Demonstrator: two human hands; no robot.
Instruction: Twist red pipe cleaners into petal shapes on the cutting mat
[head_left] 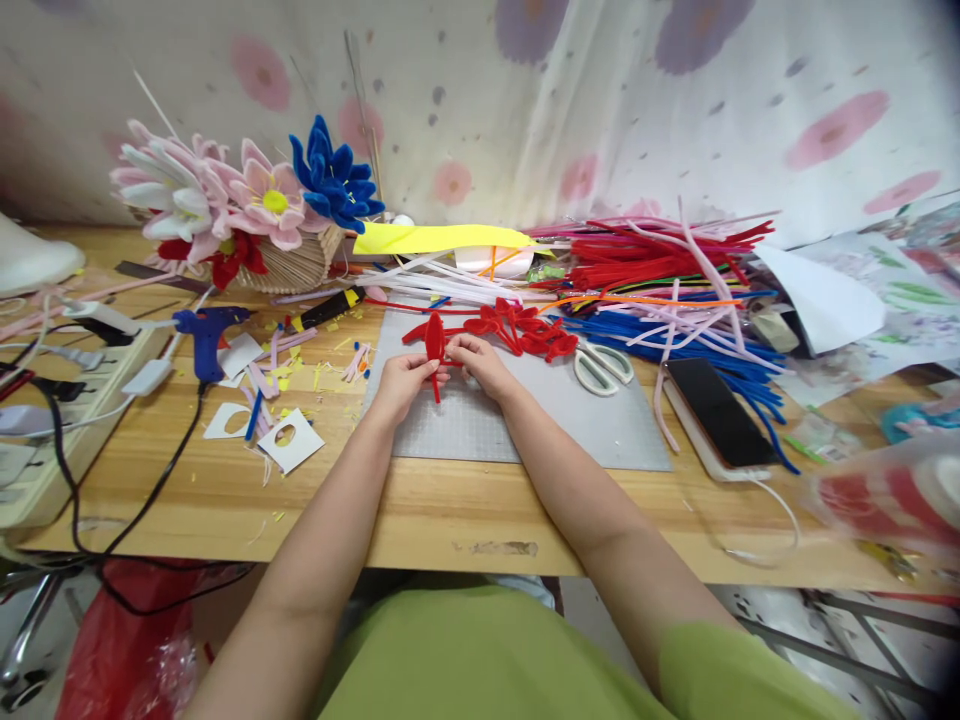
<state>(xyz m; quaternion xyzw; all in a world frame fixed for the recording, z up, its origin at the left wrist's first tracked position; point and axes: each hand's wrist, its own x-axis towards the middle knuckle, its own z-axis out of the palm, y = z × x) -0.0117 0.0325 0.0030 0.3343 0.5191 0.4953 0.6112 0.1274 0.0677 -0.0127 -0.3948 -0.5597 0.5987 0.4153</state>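
Observation:
A red fuzzy petal piece [434, 337] stands upright between my two hands, its thin stem pointing down. My left hand [409, 383] pinches it near its base. Close beside, my right hand [480, 363] has its fingertips closed on the red piece's right side. Both hands are over the grey cutting mat [465, 430]. Behind and right of them, several shaped red pieces [525, 330] lie in a heap. Scissors with pale handles [602, 368] rest on the mat to the right of that heap.
A blue glue gun [208, 340], power strip [52, 440] and paper scraps are at the left. Fuzzy flowers [274, 200] stand behind them. Bundles of coloured fuzzy stems [652, 255] lie at the back right, near a phone [720, 412] with a white cable.

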